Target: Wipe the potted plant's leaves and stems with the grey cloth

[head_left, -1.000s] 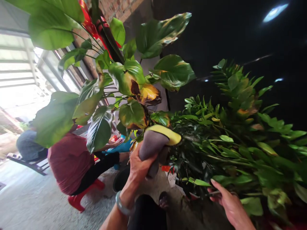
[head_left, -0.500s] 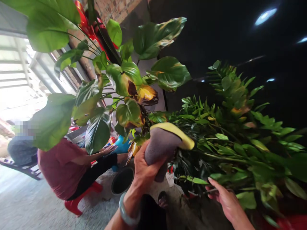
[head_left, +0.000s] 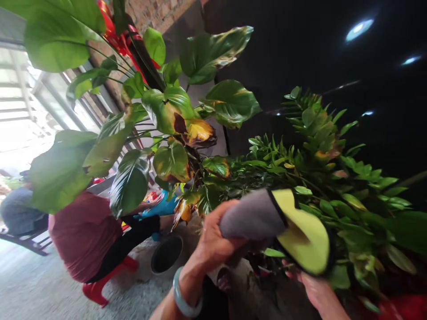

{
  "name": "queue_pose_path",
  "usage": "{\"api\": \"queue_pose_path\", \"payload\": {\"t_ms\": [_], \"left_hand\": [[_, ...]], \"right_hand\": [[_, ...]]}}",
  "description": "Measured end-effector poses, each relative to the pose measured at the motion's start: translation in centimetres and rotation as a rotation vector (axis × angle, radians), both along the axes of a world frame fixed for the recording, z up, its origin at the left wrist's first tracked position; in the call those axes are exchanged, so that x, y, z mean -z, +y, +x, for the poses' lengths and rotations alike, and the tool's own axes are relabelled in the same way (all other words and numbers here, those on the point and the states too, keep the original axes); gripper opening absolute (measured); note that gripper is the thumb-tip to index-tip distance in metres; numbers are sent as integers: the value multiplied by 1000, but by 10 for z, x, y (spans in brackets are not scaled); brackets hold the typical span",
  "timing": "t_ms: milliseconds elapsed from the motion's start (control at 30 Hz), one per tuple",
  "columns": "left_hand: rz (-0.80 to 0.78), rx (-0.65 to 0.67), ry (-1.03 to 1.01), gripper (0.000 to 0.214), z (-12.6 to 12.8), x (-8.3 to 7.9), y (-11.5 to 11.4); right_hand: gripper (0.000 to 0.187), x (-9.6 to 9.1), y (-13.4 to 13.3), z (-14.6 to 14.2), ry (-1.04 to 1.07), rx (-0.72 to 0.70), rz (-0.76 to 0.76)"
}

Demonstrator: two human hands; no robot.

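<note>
My left hand, wearing a pale bangle on its wrist, is wrapped round a folded cleaning cloth, grey on one side and yellow with a black edge on the other. The yellow end flares out to the right and is blurred. Low on the right, my right hand is partly covered by the cloth. Its fingers look closed around something thin, which I cannot make out. Close to both hands is a bushy plant with many small green leaves. Left of it rises a broad-leaved plant with some brown and yellow leaves.
A person in a red shirt sits on a red stool at the left. Another person sits behind. A dark bucket stands on the concrete floor. A glossy black surface fills the upper right.
My left hand has moved right and slightly down, and the cloth has swung across so that its yellow side shows and overlaps my right hand. The view has shifted slightly.
</note>
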State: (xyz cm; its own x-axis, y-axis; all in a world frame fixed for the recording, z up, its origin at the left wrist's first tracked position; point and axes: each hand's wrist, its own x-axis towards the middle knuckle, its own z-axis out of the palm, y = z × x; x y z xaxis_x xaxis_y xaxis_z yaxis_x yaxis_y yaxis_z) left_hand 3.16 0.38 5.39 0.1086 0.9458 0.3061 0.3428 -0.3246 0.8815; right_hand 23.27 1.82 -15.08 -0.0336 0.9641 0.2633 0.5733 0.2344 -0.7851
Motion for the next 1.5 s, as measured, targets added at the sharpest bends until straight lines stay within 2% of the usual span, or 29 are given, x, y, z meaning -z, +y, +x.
{"api": "queue_pose_path", "payload": {"t_ms": [33,67,100,133,167,267,333,400,533,600,633,733,800,867,933,1000,1100,1167,1233,1300,1400,1467,1500], "left_hand": [[85,-127,-44,54,-7,-4,7],[154,-249,-54,54,-15,-4,14],[198,-352,-30,53,-23,-1,22],[205,-427,22,52,-32,6,27],[171,-471,91,50,-41,16,31],[-71,-470,255,47,-64,51,27],[-129,-445,226,45,-72,61,18],[-51,-480,144,45,-73,53,12],[240,-623,72,52,-62,12,25],[284,-589,63,53,-52,5,34],[253,-540,75,53,-47,9,36],[-33,-290,246,53,-34,42,24],[-277,-86,397,52,-30,68,2],[-435,80,445,47,-31,82,-22],[-511,111,420,48,-35,77,-37],[-460,15,336,50,-40,55,-41],[-160,-227,141,52,-42,13,-28],[36,-357,27,53,-35,-1,-13],[127,-390,-7,53,-22,3,-1],[78,-261,85,50,-10,21,4],[-184,77,336,48,-4,47,-5],[-372,187,384,51,-9,49,-16],[-424,186,355,53,-13,45,-20]], "right_hand": [[48,-5,0,-1,199,102,-87],[40,-10,0,-2,492,222,-215],[35,-16,-1,-4,768,319,-343],[39,-23,-2,-6,993,392,-455],[41,-29,-4,-8,1147,432,-539],[41,-42,-8,-10,1244,454,-633],[40,-44,-8,-9,1250,464,-655],[40,-44,-8,-9,1246,466,-668],[40,-45,-5,-11,1227,479,-639],[40,-47,-4,-13,1239,488,-610],[39,-49,-4,-13,1248,484,-601],[37,-51,-5,-13,1247,482,-643],[36,-51,-6,-12,1205,510,-675],[35,-49,-8,-10,1145,535,-685],[37,-46,-8,-9,1130,515,-668],[39,-44,-8,-9,1155,484,-650],[40,-42,-6,-11,1190,473,-617],[40,-43,-5,-13,1204,478,-596],[40,-45,-4,-15,1218,475,-579],[40,-46,-5,-16,1226,462,-568],[40,-44,-7,-15,1217,464,-606],[39,-41,-8,-13,1201,471,-638],[38,-40,-8,-13,1194,471,-641]]}}
